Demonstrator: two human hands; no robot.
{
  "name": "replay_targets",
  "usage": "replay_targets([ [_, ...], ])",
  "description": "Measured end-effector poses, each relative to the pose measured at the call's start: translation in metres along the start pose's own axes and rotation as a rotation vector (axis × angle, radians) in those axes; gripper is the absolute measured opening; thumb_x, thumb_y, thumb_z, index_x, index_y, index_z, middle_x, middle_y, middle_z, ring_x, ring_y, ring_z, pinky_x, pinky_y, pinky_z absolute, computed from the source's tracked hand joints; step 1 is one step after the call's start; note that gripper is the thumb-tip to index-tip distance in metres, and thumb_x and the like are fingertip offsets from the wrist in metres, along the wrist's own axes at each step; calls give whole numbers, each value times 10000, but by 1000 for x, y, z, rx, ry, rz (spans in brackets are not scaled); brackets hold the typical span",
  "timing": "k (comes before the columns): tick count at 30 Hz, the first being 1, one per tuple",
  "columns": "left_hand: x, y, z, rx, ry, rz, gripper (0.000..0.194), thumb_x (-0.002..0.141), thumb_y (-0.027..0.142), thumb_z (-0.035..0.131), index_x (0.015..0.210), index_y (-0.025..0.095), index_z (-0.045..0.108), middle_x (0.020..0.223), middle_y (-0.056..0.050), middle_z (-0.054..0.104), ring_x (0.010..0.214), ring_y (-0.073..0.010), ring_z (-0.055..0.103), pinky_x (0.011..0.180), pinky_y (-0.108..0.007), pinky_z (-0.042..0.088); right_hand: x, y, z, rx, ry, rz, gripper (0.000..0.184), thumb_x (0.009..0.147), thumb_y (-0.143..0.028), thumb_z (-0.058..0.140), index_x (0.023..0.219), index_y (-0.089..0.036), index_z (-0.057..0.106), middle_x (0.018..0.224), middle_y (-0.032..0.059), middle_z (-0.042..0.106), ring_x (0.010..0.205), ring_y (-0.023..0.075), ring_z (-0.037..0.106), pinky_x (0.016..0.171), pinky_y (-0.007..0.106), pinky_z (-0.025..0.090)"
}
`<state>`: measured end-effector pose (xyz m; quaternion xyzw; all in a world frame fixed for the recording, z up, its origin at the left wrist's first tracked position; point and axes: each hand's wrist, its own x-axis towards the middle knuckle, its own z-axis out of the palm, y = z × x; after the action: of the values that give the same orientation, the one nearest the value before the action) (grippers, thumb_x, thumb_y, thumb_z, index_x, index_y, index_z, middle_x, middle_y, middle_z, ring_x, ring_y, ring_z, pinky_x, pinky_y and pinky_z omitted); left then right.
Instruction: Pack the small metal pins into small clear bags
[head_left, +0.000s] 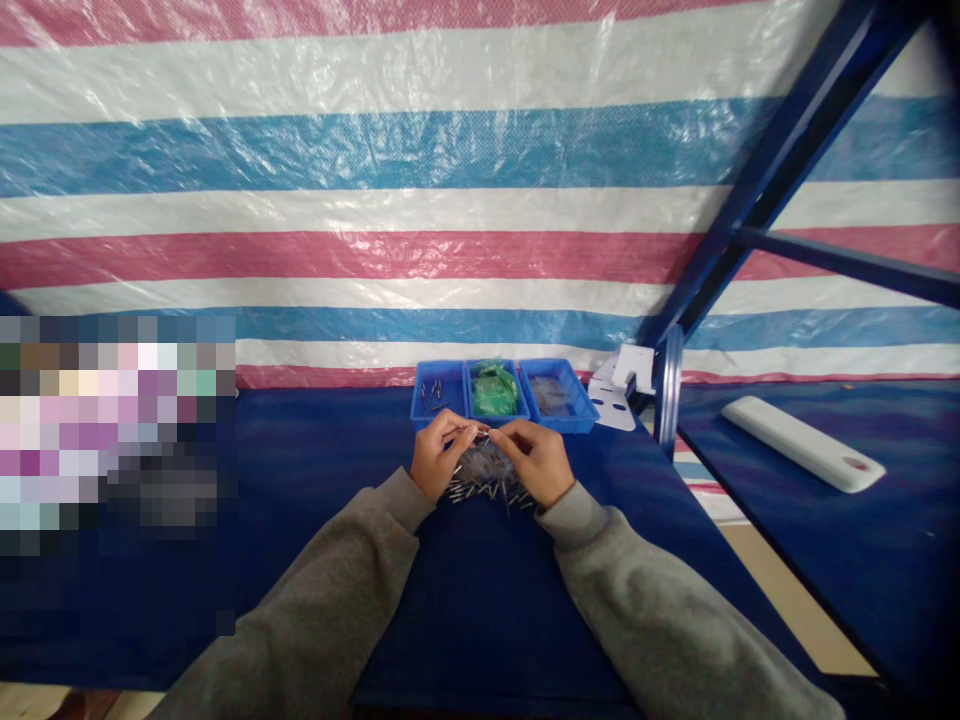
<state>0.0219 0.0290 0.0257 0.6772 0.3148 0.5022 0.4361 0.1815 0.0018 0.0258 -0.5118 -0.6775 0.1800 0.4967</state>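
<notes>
My left hand (pixel 445 452) and my right hand (pixel 535 458) meet above the blue table. Both are closed in a pinch on the two ends of one small, thin metal pin (pixel 482 433), mostly covered by the fingertips. Beneath them lies a loose pile of similar slim metal pins (pixel 491 488), mixed with something clear that looks like plastic. Just behind the hands stand three blue trays side by side. The left tray (pixel 414 400) has a few metal pins in it, the middle tray (pixel 470 400) a crumpled green bag (pixel 493 388), and the right tray (pixel 586 412) clear plastic pieces.
White cut-out card pieces (pixel 616 400) lie right of the trays, against a blue metal post (pixel 667 400). A long white plastic object (pixel 802 445) rests on another blue surface at the right. Striped sheeting (pixel 375 255) hangs behind. A pixelated area covers the left.
</notes>
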Motion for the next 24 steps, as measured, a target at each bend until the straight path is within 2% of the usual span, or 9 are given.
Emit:
replay_targets([
  [3, 2, 1, -3, -48, 19, 4, 185, 807, 308, 555, 772, 140, 487, 887, -94, 668, 775, -163, 633, 689, -291, 512, 0, 4, 0, 12, 42, 20, 306, 828, -414, 485, 711, -174, 635, 627, 11, 590, 540, 118, 482, 522, 235, 359],
  [7, 3, -1, -7, -84, 49, 11, 202, 812, 305, 547, 742, 152, 435, 809, -80, 667, 717, -155, 626, 647, -286, 502, 1, 8, -1, -20, 105, 58, 325, 829, -431, 472, 723, -173, 640, 580, 3, 571, 509, 117, 469, 505, 234, 357],
  [13, 3, -3, -8, 91, 55, 63, 166, 847, 311, 486, 859, 147, 508, 656, 0, 571, 586, -100, 545, 593, -228, 458, 1, 7, -2, -31, 101, 41, 342, 830, -439, 461, 704, -176, 638, 577, 8, 572, 508, 121, 476, 499, 236, 363],
  [19, 3, 0, -8, 380, -14, 159, 279, 887, 311, 399, 1027, 180, 602, 865, -45, 619, 655, -114, 545, 675, -244, 440, 1, 6, -2, -29, 103, 28, 346, 833, -440, 452, 711, -176, 639, 599, 18, 590, 521, 126, 488, 502, 241, 371],
  [21, 4, 1, -8, 423, -32, 191, 287, 891, 299, 390, 1038, 189, 610, 877, -47, 621, 683, -123, 552, 715, -253, 432, 1, 6, -2, -33, 105, 24, 342, 834, -436, 453, 718, -175, 642, 600, 17, 591, 518, 126, 488, 506, 243, 373],
  [24, 4, 1, -8, 426, -27, 160, 280, 887, 302, 399, 1053, 188, 594, 839, -33, 617, 658, -121, 550, 684, -240, 428, 1, 6, -2, -39, 106, 29, 329, 834, -426, 460, 719, -176, 641, 603, 14, 593, 521, 126, 493, 515, 244, 377],
])
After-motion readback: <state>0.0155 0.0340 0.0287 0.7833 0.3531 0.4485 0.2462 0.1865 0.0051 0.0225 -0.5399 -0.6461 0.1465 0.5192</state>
